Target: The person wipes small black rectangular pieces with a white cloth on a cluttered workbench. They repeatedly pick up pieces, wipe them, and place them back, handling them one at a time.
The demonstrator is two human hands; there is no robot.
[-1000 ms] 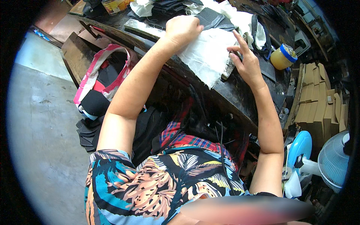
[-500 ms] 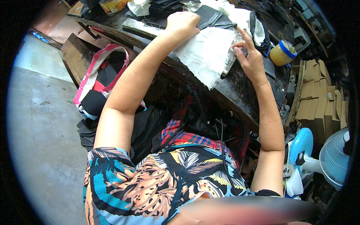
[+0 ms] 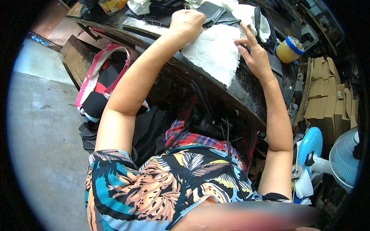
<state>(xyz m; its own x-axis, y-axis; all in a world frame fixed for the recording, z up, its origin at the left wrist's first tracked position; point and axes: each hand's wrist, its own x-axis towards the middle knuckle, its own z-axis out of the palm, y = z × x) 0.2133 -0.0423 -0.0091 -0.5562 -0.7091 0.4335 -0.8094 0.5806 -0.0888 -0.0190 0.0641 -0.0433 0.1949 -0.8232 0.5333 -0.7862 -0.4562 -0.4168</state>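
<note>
1. a white cloth (image 3: 214,54) is lying on the dark surface (image 3: 246,92), its frayed lower corner hanging at the near edge.
2. the left hand (image 3: 187,22) is resting closed in a fist on the cloth's far left corner; whether it is pinching the fabric cannot be told.
3. the right hand (image 3: 254,56) is lying at the cloth's right edge, fingers spread open and index finger pointing up, gripping nothing.
4. dark flat pieces (image 3: 216,11) are crowding the surface just behind the cloth, with more white fabric (image 3: 246,13) beside them.
5. a yellow jar with a blue rim (image 3: 290,49) is standing to the right of the right hand, apart from it.
6. stacked cardboard pieces (image 3: 323,96) and a blue and white fan (image 3: 327,158) are filling the right side, the fan partly cut off.
7. a pink-trimmed bag (image 3: 100,81) is sitting below the surface's left end, partly hidden by the left forearm.
8. a tin (image 3: 111,4) at the top edge is cut off.
</note>
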